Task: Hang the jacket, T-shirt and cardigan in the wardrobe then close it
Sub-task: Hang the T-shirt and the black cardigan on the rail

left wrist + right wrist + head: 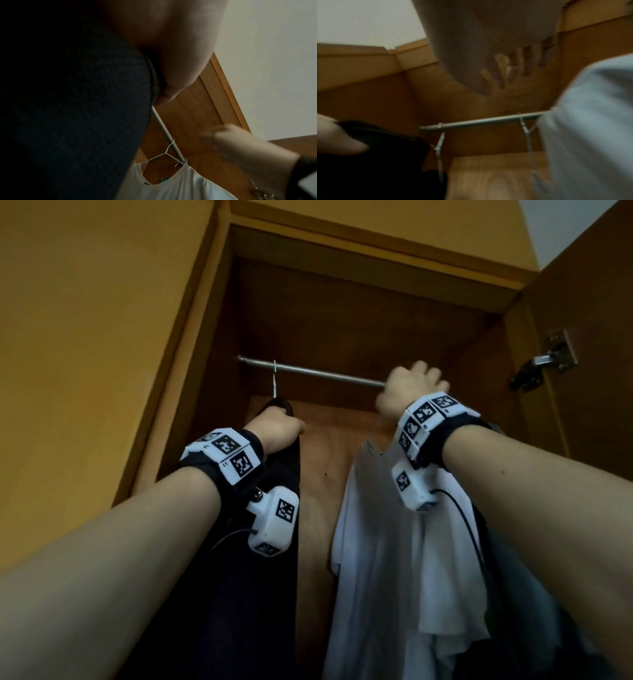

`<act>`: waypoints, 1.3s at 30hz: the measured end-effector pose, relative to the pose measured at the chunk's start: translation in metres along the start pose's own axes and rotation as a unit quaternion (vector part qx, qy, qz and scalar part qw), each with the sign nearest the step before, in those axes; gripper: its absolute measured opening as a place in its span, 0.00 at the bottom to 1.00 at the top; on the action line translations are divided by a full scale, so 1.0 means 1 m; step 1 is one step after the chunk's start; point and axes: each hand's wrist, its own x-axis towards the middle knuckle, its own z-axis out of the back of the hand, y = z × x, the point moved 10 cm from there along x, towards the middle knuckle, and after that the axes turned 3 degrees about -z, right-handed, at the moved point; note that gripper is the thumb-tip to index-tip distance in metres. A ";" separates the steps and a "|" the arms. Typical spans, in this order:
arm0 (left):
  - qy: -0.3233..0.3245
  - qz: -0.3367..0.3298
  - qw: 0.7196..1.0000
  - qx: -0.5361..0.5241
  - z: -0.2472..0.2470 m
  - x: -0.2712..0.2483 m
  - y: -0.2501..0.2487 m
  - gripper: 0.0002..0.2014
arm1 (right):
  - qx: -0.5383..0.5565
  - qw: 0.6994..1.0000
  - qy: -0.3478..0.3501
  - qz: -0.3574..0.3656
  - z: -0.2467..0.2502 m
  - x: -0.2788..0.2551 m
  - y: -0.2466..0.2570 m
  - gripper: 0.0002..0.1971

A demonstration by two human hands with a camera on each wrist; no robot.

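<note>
Wardrobe (102,302) stands open, the view looking up at its metal rail (318,371). Two hangers sit hooked on the rail. Dark garment (260,577) hangs at the left end on a white wire hanger (274,378); whether it is the jacket or the cardigan I cannot tell. White T-shirt (383,559) hangs toward the right on its own wire hanger (164,155), hook over the rail in the left wrist view.

Left hand (274,429) clenched around the dark garment's collar just under the hanger hook. Right hand (407,392) up at the rail above the T-shirt, fingers blurred; looks loosely spread, holding nothing, though I cannot be sure.

Progress, as a judgement: two of three garments appear hung. Another dark fabric shows at the far right behind the T-shirt, partly hidden by the right forearm; it may be the third piece, but its hanger is out of sight. Closing the wardrobe is still to do.

Surroundings: open door (589,302) at right with a metal hinge (544,357) on its inner face. Both arms reach into the opening and need to come clear before the door can swing shut; the T-shirt hem bunches near the right arm.
</note>
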 end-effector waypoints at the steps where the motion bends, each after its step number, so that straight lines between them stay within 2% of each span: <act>1: 0.017 -0.002 1.000 0.009 -0.001 0.000 0.000 0.21 | 0.057 0.998 0.017 0.036 0.007 -0.004 0.023 0.17; 2: 0.036 -0.014 0.999 0.026 -0.002 -0.002 0.000 0.21 | 0.114 0.990 0.051 0.070 0.006 -0.007 0.045 0.16; 4: 0.072 -0.031 0.995 0.063 -0.001 -0.007 -0.004 0.17 | 0.221 0.961 0.141 0.092 -0.002 -0.020 0.079 0.15; 6: 0.096 -0.041 0.990 0.092 0.003 -0.014 -0.007 0.14 | 0.309 0.918 0.232 0.086 -0.019 -0.037 0.105 0.14; 7: 0.105 -0.043 0.989 0.098 0.007 -0.018 -0.009 0.14 | 0.326 0.904 0.265 0.079 -0.029 -0.044 0.116 0.12; 9: 0.097 -0.038 0.992 0.077 0.018 -0.027 -0.015 0.14 | 0.260 0.912 0.299 0.108 -0.047 -0.059 0.132 0.10; 12: -0.012 -0.066 0.998 0.014 0.064 -0.046 -0.032 0.11 | 0.134 0.946 0.243 0.166 -0.056 -0.067 0.145 0.17; 15: -0.147 -0.169 0.974 -0.016 0.123 -0.073 -0.065 0.09 | 0.057 0.961 0.199 0.185 -0.057 -0.072 0.146 0.17; 18: -0.246 -0.249 0.934 0.066 0.166 -0.100 -0.091 0.17 | 0.021 0.977 0.152 0.148 -0.054 -0.067 0.142 0.05; 20: -0.301 -0.224 0.904 0.205 0.182 -0.101 -0.093 0.27 | -0.006 0.980 0.142 0.140 -0.058 -0.066 0.149 0.11; 22: -0.287 -0.146 0.892 0.318 0.183 -0.090 -0.076 0.37 | -0.018 0.982 0.120 0.145 -0.052 -0.069 0.156 0.04; 24: -0.238 -0.091 0.900 0.354 0.179 -0.082 -0.056 0.42 | -0.001 0.983 0.115 0.143 -0.052 -0.063 0.159 0.09; 26: -0.211 -0.092 0.899 0.374 0.175 -0.080 -0.047 0.43 | 0.015 0.986 0.111 0.126 -0.051 -0.056 0.157 0.12; 31: -0.148 -0.130 0.902 0.384 0.175 -0.084 -0.039 0.47 | 0.065 0.992 0.088 0.068 -0.052 -0.042 0.150 0.09; 35: -0.134 -0.137 0.904 0.382 0.182 -0.081 -0.033 0.51 | 0.092 0.992 0.065 0.051 -0.050 -0.031 0.157 0.02; 39: -0.120 -0.114 0.913 0.372 0.184 -0.075 -0.038 0.53 | 0.115 0.990 0.079 0.015 -0.058 -0.019 0.158 0.05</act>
